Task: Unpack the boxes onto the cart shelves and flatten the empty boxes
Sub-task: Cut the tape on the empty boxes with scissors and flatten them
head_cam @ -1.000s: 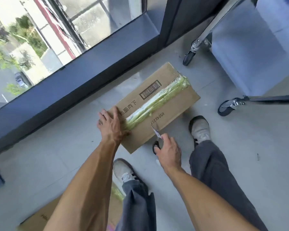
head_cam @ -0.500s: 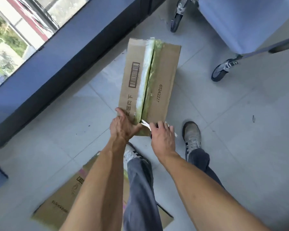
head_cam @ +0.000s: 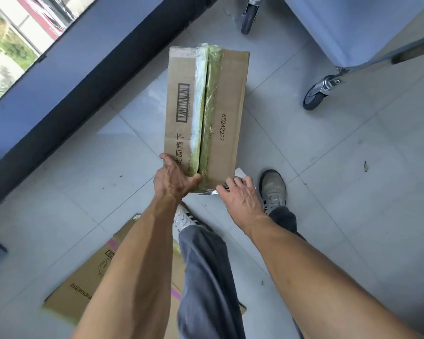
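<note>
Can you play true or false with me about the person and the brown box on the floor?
1. The brown cardboard box lies on the grey tiled floor. True.
2. The left hand rests on the near end of the box. True.
3. The right hand is empty. False: its grip is round a silvery blade, likely scissors, whose tip pokes out at the box's near edge.
4. The box has red tape along its seam. False: the tape is yellow-green.
5. A flat piece of brown cardboard lies by the person's feet. True.
</note>
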Demonstrator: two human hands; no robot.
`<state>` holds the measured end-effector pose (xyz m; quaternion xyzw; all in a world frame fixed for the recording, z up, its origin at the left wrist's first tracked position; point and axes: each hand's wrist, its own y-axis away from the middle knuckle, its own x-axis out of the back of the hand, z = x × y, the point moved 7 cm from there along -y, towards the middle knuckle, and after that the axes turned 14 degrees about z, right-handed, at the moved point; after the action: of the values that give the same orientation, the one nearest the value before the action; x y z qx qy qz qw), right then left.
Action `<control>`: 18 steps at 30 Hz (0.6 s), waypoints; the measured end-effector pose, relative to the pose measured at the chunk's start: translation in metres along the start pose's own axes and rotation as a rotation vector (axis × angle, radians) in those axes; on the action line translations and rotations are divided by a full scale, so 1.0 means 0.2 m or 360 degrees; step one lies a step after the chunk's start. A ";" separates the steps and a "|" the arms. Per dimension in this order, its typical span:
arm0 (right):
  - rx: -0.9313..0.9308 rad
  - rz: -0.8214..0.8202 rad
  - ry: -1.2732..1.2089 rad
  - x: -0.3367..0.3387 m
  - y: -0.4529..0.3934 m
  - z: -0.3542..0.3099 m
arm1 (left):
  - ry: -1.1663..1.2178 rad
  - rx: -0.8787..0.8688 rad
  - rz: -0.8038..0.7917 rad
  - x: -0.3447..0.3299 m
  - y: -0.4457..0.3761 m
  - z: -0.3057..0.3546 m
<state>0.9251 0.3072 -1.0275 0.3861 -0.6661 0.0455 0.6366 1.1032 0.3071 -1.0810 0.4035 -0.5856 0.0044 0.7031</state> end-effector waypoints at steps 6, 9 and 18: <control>-0.0016 0.0007 -0.0094 -0.03 0.02 -0.06 | -0.0027 -0.0020 0.0026 -0.01 0.00 -0.01; -0.0019 0.0047 -0.0077 -0.02 0.01 -0.10 | -0.0059 -0.0035 0.0020 0.00 0.00 0.00; -0.0396 0.0153 0.0019 0.00 0.09 -0.06 | -0.0083 -0.0060 0.0023 0.01 0.01 0.00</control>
<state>0.9243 0.3262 -1.0167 0.2715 -0.6805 -0.0048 0.6805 1.1023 0.3071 -1.0793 0.3859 -0.6065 -0.0120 0.6951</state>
